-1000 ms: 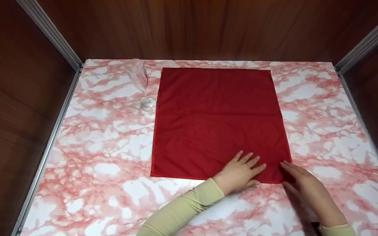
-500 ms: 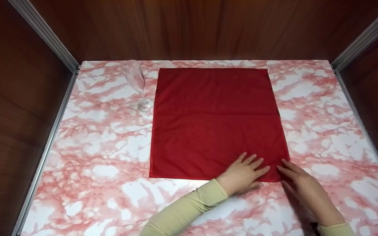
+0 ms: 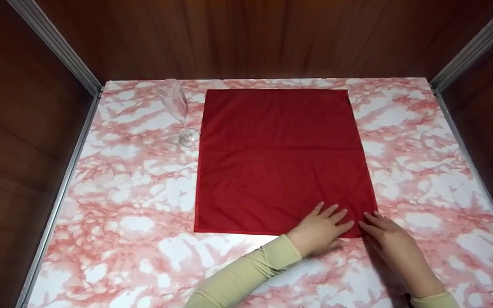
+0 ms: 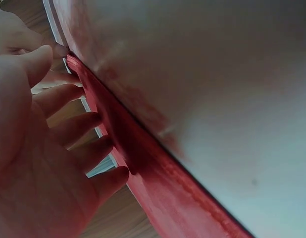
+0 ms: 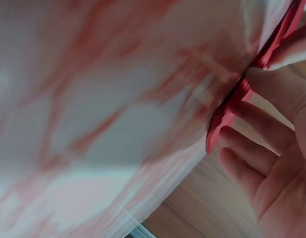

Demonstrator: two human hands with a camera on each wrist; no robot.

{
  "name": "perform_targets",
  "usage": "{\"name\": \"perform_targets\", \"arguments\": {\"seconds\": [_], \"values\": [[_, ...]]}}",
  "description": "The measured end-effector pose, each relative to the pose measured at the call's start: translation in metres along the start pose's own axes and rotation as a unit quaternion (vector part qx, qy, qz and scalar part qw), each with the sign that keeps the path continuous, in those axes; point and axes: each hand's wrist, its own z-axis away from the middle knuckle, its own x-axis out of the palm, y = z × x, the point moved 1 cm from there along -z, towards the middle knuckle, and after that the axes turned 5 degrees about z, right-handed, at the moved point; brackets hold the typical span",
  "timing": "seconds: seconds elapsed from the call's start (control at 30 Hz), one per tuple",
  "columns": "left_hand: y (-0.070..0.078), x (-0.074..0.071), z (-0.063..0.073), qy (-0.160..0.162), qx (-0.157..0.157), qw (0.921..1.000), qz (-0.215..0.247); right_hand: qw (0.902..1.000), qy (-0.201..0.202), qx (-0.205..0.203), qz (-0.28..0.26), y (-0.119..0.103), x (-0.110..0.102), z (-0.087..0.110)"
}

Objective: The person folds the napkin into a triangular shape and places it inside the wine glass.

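A square red cloth [image 3: 280, 149] lies spread over the table in the head view, with faint creases across it. My left hand [image 3: 321, 231] rests on its near edge, fingers spread and straight. The left wrist view shows those fingers [image 4: 76, 126] touching the red fabric along its hem. At the near right corner, my right hand [image 3: 390, 237] pinches the cloth's edge, fingertips on top and thumb mostly hidden from above. Its thumb [image 5: 272, 87] meets the slightly bunched hem in the right wrist view.
A clear stemmed glass [image 3: 176, 105] stands upright at the back left, its foot close beside the cloth's left edge. The pink-and-white marbled table [image 3: 135, 188] has dark wood panels [image 3: 246, 38] with metal-trimmed edges at its back and sides.
Both hands stay at the cloth's near right part; the right thumb has drawn in toward its fingers at the corner. The left hand has slid slightly right. The view has shifted a little.
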Motion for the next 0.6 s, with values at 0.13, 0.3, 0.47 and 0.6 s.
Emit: {"name": "perform_targets", "arguments": {"seconds": [0.13, 0.3, 0.47, 0.6], "values": [[0.000, -0.001, -0.001, -0.013, -0.007, 0.9999, 0.007, 0.9999, -0.010, -0.003, 0.003, -0.004, -0.001, 0.001], [0.001, -0.002, -0.001, -0.011, -0.010, 0.9998, 0.009, 0.9999, -0.013, -0.010, -0.002, -0.008, -0.001, 0.002], [0.002, -0.003, -0.001, -0.005, -0.007, 1.0000, 0.003, 0.9995, -0.009, -0.030, 0.008, -0.011, 0.000, 0.004], [0.002, -0.003, -0.002, 0.000, -0.006, 1.0000, -0.002, 0.9988, -0.020, -0.040, 0.022, -0.012, 0.001, 0.004]]}}
